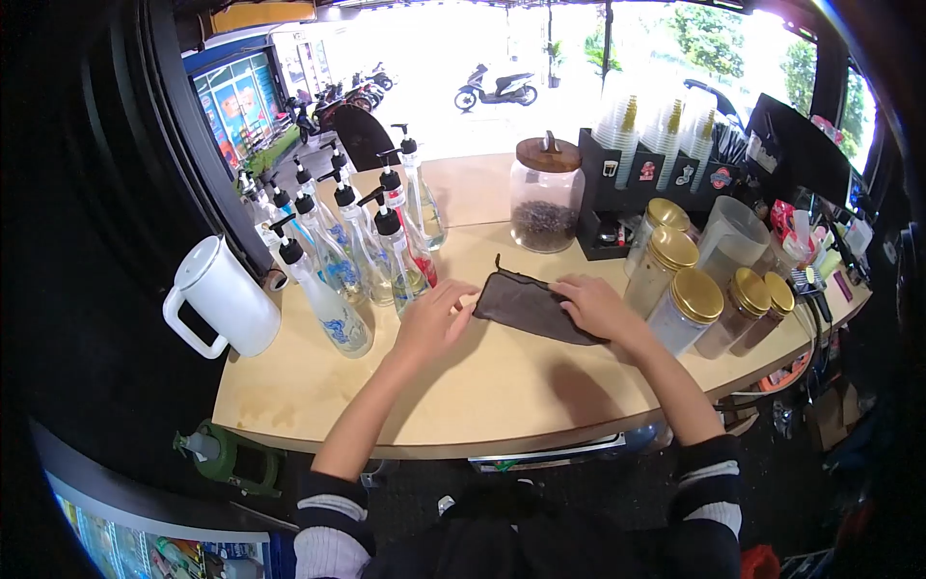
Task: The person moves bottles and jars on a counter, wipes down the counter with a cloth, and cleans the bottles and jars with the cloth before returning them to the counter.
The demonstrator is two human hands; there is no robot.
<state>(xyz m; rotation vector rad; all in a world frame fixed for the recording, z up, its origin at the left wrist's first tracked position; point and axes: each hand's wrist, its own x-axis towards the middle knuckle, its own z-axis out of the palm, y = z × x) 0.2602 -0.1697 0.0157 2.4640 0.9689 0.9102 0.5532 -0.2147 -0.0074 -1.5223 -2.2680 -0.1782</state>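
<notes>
- Sleeves, striped black and white, at the near edge; both bare forearms reach over the counter toward a dark cloth.
- Cloth lies flat on the counter, mid-width; landmark for everything below.
- Left hand at the cloth's left edge, fingers spread and loose, tips touching or just short of that edge; not clenched, nothing gripped.
- Right hand lies palm down on the cloth's right end, fingers flat, pressing rather than pinching; no closed grip.
- Right of the cloth: cluster of gold-lidded jars, nearest one just beside the right wrist.
- Left of the cloth: group of pump bottles with black heads, nearest just beside the left hand.
- Far left of the cloth, past the bottles: white jug at the counter's edge.
- Behind the cloth: glass jar with wooden lid, dark contents in its lower part.
- Behind and right of the cloth: black rack holding stacked clear cups, clear pitcher beside it.
- Far behind the cloth, outside: parked scooter in bright daylight.
</notes>
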